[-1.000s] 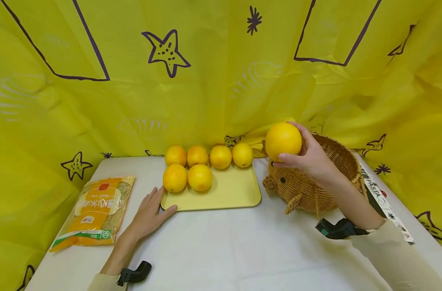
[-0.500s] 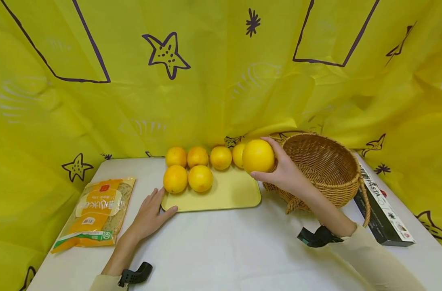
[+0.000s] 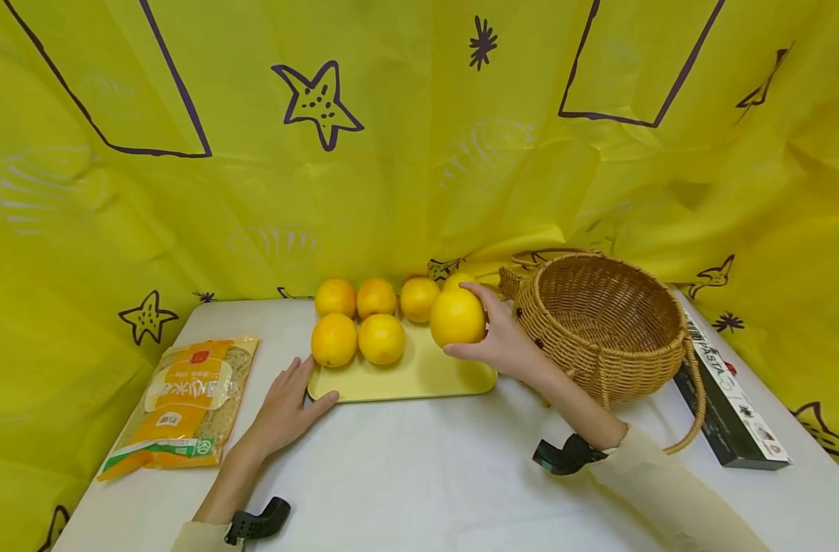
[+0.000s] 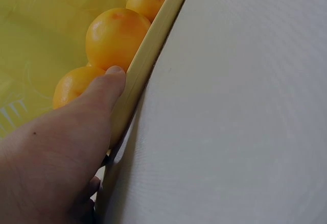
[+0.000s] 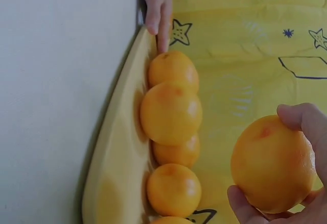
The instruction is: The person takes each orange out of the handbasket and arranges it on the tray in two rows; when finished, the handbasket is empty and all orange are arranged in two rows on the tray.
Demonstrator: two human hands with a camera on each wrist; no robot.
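Observation:
My right hand (image 3: 497, 337) grips an orange (image 3: 457, 317) between thumb and fingers, over the right part of a yellow tray (image 3: 419, 379). In the right wrist view the held orange (image 5: 273, 164) appears apart from the others. Several oranges stand on the tray: a back row, its rightmost orange (image 3: 461, 280) partly hidden behind the held one, and a front pair at the left with one orange (image 3: 381, 339) beside another (image 3: 333, 340). At the tray's left front corner rests my left hand (image 3: 284, 406), its fingers extended. The left wrist view shows its thumb (image 4: 110, 83) at the tray's rim.
A wicker basket (image 3: 613, 360) shaped like an animal stands right of the tray, its handle hanging at the right. Behind it lies a black pasta box (image 3: 733, 414). At the left is a packet of noodles (image 3: 178, 402). A yellow patterned cloth (image 3: 406, 184) hangs behind the white table.
My right hand has carried the orange left and down, from in front of the basket to over the tray. My left hand has stayed at the tray's corner.

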